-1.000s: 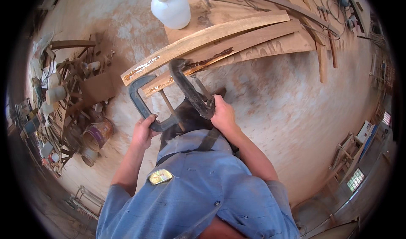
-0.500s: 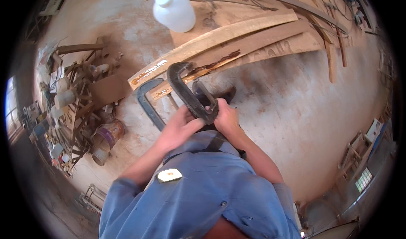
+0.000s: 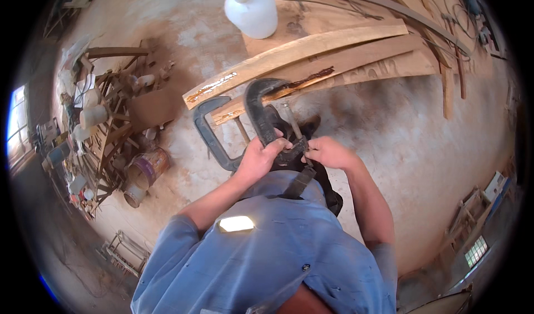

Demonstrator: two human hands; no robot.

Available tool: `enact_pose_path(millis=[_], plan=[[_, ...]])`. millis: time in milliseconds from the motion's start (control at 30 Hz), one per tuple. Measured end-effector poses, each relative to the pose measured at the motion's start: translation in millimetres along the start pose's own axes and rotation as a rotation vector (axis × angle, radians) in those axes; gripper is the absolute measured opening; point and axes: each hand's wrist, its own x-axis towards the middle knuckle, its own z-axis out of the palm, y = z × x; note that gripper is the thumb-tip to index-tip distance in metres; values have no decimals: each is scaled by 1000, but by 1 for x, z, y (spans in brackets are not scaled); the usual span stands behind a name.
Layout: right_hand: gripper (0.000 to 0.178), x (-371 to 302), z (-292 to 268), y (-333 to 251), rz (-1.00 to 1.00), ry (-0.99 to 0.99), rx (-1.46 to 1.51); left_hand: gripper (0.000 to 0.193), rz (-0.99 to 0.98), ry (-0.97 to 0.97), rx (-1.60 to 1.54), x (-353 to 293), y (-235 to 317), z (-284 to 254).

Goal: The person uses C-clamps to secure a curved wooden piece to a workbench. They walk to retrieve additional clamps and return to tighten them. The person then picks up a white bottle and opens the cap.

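A dark C-clamp (image 3: pixel 256 112) stands in front of me, its upper jaw over a narrow wooden strip with wet brown glue. My left hand (image 3: pixel 260 159) is closed around the lower part of its frame, thumb on top. At the clamp's lower end, my right hand (image 3: pixel 331 152) pinches the screw's handle end; the screw's shaft (image 3: pixel 291 119) points up toward the strip, its tip apart from the wood. Just to the left, a second, grey-blue C-clamp (image 3: pixel 207 137) sits at the end of the glue-wet strip (image 3: pixel 229 112). No hand holds that one.
Beyond the clamps lies a pale board (image 3: pixel 300 48) with shiny glue on its left end. A white plastic jug (image 3: pixel 253 15) stands behind it. Wood offcuts and tubs crowd the left, with a paint bucket (image 3: pixel 149 168). Long strips and cables lie at the far right.
The dark clamp has turned, so its screw now shows. My right hand has shifted right, off the clamp's frame to the screw's end. My left hand's grip has moved up the frame.
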Motion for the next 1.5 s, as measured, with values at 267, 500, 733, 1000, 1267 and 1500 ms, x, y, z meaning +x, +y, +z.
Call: enact_pose_path(millis=[267, 500, 733, 1000, 1267, 1500], plan=[[24, 12, -17, 10, 65, -199, 143, 21, 16, -32, -41, -1, -11, -4], [34, 18, -12, -4, -4, 21, -329, 25, 17, -18, -117, 2, -12, -5], [31, 16, 6, 20, -110, 152, 32, 28, 1, -5, -215, 10, -13, -8], [32, 4, 16, 1, -102, 469, -464, 29, 9, -26, -247, 12, -18, -6], [27, 8, 16, 20, -155, 234, -30, 28, -7, -28, -268, 15, -14, -11], [25, -3, -1, -37, 143, 215, -603, 25, -13, -50, -309, 17, -17, -13]])
